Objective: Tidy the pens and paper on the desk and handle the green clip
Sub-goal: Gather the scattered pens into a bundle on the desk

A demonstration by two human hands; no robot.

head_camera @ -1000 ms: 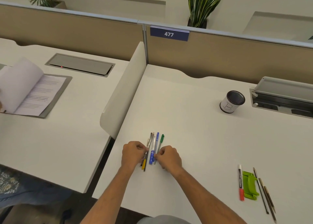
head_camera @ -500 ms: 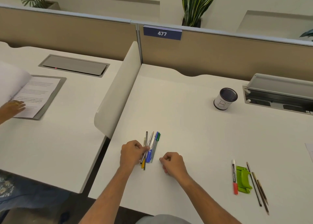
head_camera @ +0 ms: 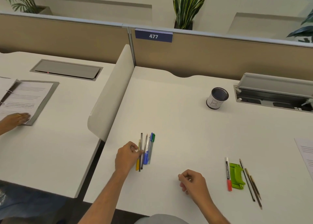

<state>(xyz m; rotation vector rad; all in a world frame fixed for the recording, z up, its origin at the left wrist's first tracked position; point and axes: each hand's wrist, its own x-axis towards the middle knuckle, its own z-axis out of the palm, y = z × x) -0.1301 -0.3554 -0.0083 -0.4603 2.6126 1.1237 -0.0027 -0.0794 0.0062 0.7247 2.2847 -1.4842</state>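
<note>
White desk (head_camera: 177,122) holds it all. At its left my left hand (head_camera: 126,157) pinches the gathered bundle of pens (head_camera: 145,151), about six lying side by side. My right hand (head_camera: 194,181) hovers loosely curled and empty near the middle. Further right lie one red marker (head_camera: 227,173), the green clip (head_camera: 237,176) touching it, and three thin dark pens (head_camera: 250,183). One paper sheet (head_camera: 305,152) shows at the edge. Judging by this, half the pens are grouped; the mesh cup (head_camera: 216,98) is far back, and the clip is untouched.
</note>
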